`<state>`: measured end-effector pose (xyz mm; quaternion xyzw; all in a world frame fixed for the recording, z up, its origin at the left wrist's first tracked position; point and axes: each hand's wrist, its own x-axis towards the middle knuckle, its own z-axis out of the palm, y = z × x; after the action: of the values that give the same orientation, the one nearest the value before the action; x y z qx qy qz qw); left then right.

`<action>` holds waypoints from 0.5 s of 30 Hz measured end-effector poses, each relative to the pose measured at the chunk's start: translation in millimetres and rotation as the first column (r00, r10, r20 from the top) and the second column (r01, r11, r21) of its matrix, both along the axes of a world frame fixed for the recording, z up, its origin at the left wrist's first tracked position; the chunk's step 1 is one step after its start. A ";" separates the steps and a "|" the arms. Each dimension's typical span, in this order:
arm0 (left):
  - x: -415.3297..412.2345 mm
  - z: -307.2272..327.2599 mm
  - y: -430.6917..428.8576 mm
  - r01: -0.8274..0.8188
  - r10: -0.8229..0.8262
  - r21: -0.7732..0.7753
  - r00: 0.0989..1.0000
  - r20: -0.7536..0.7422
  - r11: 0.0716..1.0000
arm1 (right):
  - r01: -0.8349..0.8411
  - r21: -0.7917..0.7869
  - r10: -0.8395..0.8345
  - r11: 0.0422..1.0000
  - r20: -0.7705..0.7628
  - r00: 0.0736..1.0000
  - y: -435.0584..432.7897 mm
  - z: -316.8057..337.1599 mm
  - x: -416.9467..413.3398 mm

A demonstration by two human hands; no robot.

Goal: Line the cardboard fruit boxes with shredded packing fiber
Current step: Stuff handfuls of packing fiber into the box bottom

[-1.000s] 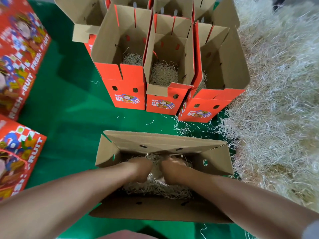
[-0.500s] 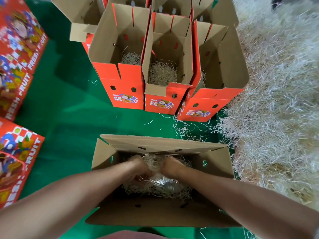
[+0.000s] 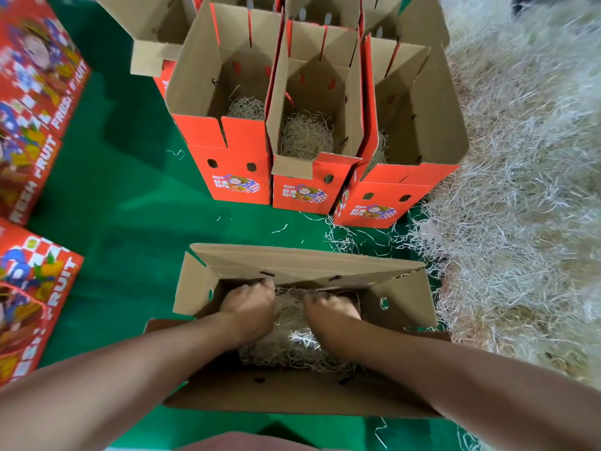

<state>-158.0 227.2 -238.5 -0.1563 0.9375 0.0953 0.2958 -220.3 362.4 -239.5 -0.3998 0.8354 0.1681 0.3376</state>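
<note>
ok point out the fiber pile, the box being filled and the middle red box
fiber pile (image 3: pixel 520 190): head view, heap's middle
box being filled (image 3: pixel 406 307): head view, right end flap
middle red box (image 3: pixel 302 193): head view, printed front

Head cam looks fwd/down, close above the box (image 3: pixel 410 309).

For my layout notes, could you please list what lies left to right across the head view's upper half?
In order: stacked printed boxes, green cloth, left upright box, middle upright box, right upright box, loose fiber pile.
</note>
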 end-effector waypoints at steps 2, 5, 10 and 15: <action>3.0 -0.9 -3.4 0.066 -0.066 0.000 0.998 -0.007 0.998 | -0.131 -0.125 0.124 0.984 -0.059 0.990 -0.1 3.3 5.2; 8.3 -4.3 -6.8 0.336 -0.352 0.128 0.928 0.125 0.933 | -0.204 -0.276 0.218 0.939 0.019 0.976 0.9 3.6 4.4; 14.3 -17.9 -9.9 0.626 -0.608 0.160 0.613 0.505 0.763 | -0.358 0.060 0.330 0.932 0.265 0.906 13.8 -10.5 -2.2; 18.2 -22.6 -18.6 0.698 -0.590 -0.021 0.620 0.517 0.716 | -0.448 0.123 0.379 0.886 0.366 0.850 16.5 -12.5 -0.6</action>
<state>-139.8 208.6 -261.1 0.1422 0.8319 -0.1632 0.5110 -220.8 379.0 -251.9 -0.5565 0.6384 0.2520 0.4682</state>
